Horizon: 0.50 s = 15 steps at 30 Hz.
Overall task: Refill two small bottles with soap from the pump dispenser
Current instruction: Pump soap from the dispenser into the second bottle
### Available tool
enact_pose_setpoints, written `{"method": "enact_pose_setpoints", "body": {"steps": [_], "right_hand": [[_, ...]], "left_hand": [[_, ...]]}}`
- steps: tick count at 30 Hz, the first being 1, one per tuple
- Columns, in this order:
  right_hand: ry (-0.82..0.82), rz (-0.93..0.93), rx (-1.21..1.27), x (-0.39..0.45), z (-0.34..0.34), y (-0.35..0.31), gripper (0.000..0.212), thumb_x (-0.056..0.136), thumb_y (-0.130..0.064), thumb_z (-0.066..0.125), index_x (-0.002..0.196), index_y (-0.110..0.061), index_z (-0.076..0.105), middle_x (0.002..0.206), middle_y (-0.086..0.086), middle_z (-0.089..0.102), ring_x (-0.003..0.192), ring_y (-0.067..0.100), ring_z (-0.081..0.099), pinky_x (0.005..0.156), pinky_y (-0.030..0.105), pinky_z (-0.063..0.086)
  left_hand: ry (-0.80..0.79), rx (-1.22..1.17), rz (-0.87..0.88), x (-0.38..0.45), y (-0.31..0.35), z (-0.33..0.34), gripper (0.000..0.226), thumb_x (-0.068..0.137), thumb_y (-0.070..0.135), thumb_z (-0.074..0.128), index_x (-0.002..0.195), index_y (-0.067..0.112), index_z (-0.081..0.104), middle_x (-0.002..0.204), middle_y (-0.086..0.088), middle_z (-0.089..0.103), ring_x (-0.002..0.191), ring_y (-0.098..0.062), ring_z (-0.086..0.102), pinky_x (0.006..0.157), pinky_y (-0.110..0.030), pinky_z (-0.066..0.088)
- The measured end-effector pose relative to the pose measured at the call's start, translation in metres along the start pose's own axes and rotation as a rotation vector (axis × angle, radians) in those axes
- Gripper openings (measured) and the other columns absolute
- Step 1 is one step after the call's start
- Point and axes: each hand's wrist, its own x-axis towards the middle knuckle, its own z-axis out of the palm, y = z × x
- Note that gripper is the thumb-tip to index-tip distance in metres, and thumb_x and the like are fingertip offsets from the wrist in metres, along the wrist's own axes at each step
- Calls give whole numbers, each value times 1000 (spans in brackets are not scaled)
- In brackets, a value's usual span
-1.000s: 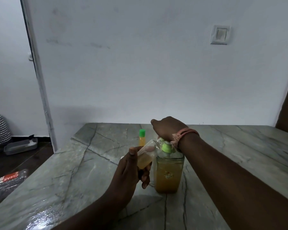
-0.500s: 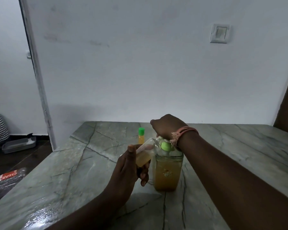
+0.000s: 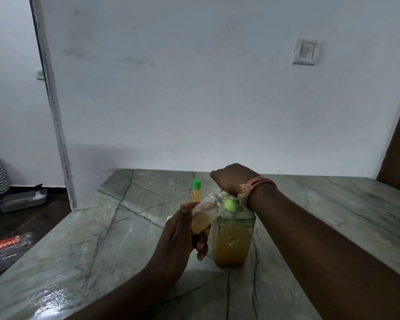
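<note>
Under pump dispenser (image 3: 233, 236) spout, small bottle (image 3: 204, 214) in left grip (image 3: 183, 236)

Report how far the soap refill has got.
Looks done: the green-capped small bottle stands behind, capped, with yellow soap inside. In hand: left hand tilts the clear small bottle, partly filled, at the pump dispenser; right hand presses on top. Left: topping up, capping.

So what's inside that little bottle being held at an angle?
The tilted small bottle in the left hand holds yellowish soap in its lower part; the upper part looks clear. Fingers hide its base.
</note>
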Motion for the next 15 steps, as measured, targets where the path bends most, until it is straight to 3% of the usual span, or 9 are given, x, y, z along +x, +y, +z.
{"method": "enact_pose_setpoints", "body": {"steps": [3, 5, 9, 15], "right_hand": [[-80, 22, 6, -7, -9, -9, 37, 100, -20, 40, 64, -12, 41, 75, 8, 49, 60, 16, 40, 53, 26, 31], [-148, 47, 55, -7, -12, -13, 38, 101, -18, 43, 64, -14, 38, 70, 4, 41, 59, 11, 36, 53, 21, 30], [113, 51, 134, 5, 0, -1, 29, 82, -35, 53, 70, -12, 63, 78, 5, 70, 69, 22, 63, 59, 27, 44], [5, 33, 108, 2, 1, 0, 35, 92, -29, 47, 91, -2, 69, 101, 12, 71, 86, 27, 64, 72, 30, 45]], "left_hand": [[16, 14, -3, -1, 3, 1, 66, 93, 66, 31, 117, 15, 65, 77, -13, 56, 57, -18, 51, 47, -30, 46], [14, 7, 0, -2, 4, 1, 63, 93, 62, 29, 115, 15, 66, 77, -13, 56, 57, -19, 51, 48, -30, 46], [-11, -11, -3, 0, 0, -1, 64, 91, 62, 32, 117, 14, 66, 78, -15, 55, 57, -21, 49, 48, -32, 45], [-13, -61, 25, 2, -2, -1, 61, 88, 63, 35, 115, 19, 69, 74, -12, 55, 55, -20, 48, 48, -31, 45]]}}
